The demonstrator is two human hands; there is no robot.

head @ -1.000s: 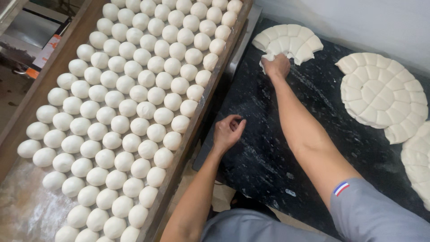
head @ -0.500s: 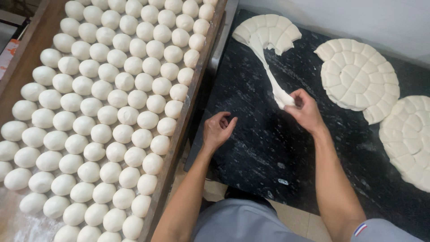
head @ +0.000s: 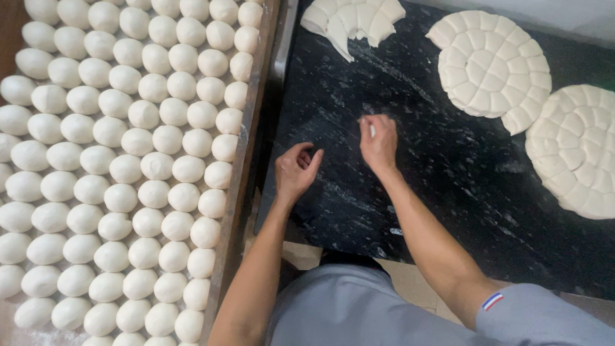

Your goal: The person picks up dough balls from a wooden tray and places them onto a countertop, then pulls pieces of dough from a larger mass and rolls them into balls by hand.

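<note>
A worker stands over a wooden tray [head: 245, 150] at left, packed w/ rows of round white dough balls [head: 138, 115] that fill it from top to bottom of the view. Right of the tray, a black speckled stone counter [head: 442, 173], dusted w/ flour streaks, carries three flat scored dough discs. Two are whole: one round disc [head: 493, 64] near the counter's far edge and a second disc [head: 576, 150] just beside it at the right edge, partly cut off by the frame. A third, the broken disc [head: 352, 19], sits at top centre w/ segments missing from its near side.

Both forearms reach in from the bottom, over a grey shirt [head: 359, 314] w/ a small striped patch on the right sleeve.

The right hand [head: 379, 142] rests on the counter approx. mid-slab, well apart from all three discs, fingers curled narrow and pinched around a small dough piece [head: 372, 131], of which only a white sliver shows between the fingertips. The left hand [head: 296, 170] hovers just beside it, near the counter's left edge and the tray's rim, palm turned up & fingers loosely cupped. Whether it holds anything inside the curl cannot be told; nothing white shows there.
</note>
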